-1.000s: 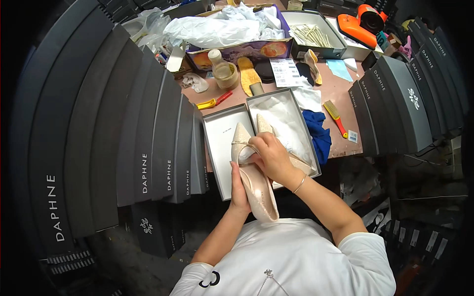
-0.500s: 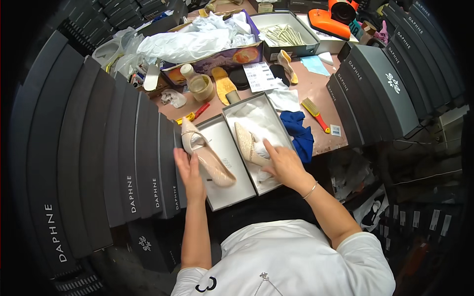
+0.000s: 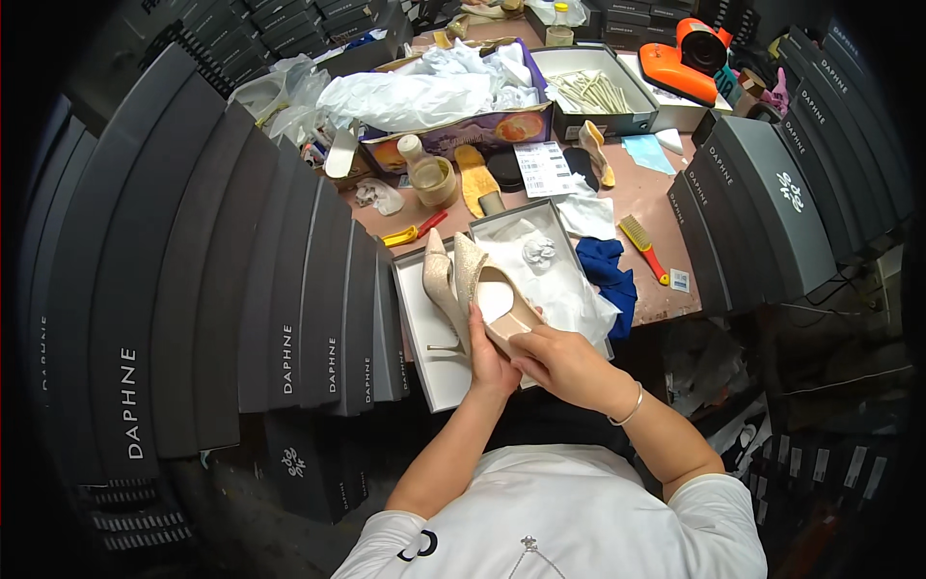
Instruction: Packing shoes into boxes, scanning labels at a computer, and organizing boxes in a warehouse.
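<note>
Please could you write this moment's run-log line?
Left hand: holding glittery beige pointed shoe; right hand: at its heel end; matching shoe: alongside, left; crumpled white paper: in open grey cardboard box

White lettering on dark boxes

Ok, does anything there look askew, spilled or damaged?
One thing: white tissue paper pokes over the right rim of the open shoebox instead of lying inside, so it looks untidy. No spill or damage stands out.

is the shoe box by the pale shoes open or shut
Open: no lid covers the shoe box, and white tissue paper shows inside it, right of the pale shoes.
</note>
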`<state>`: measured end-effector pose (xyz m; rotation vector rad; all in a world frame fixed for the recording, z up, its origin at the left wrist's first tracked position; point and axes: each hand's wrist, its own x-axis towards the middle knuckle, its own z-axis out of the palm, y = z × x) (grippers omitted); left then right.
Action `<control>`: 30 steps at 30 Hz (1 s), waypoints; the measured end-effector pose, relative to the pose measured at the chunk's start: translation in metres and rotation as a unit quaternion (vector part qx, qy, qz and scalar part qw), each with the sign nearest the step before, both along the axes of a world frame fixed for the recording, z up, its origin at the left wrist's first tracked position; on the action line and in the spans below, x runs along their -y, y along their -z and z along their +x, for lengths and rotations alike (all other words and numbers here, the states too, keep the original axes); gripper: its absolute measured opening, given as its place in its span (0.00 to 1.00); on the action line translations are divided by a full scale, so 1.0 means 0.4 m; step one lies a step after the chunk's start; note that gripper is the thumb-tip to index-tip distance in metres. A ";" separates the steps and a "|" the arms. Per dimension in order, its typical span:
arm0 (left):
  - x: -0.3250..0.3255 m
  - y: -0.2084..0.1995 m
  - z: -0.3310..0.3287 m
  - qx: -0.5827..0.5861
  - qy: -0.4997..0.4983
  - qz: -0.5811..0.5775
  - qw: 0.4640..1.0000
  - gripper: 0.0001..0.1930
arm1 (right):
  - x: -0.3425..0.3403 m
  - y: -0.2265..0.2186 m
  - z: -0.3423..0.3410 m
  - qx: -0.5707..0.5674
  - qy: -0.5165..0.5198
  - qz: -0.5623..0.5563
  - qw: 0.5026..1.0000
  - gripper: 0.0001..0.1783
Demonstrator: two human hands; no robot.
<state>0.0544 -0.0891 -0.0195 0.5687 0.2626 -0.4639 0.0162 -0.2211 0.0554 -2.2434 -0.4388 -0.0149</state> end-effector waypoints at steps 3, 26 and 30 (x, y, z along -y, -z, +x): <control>-0.027 -0.041 -0.008 -0.006 0.058 -0.064 0.996 0.37 | 0.019 -0.068 0.025 0.110 0.056 0.000 0.992 0.18; -0.126 -0.039 -0.037 -0.022 0.038 0.081 0.996 0.20 | 0.111 0.140 0.348 0.091 0.025 -0.082 0.992 0.30; -0.156 -0.070 -0.035 -0.009 0.019 0.146 0.989 0.17 | 0.123 0.309 0.373 0.061 -0.015 -0.271 0.961 0.16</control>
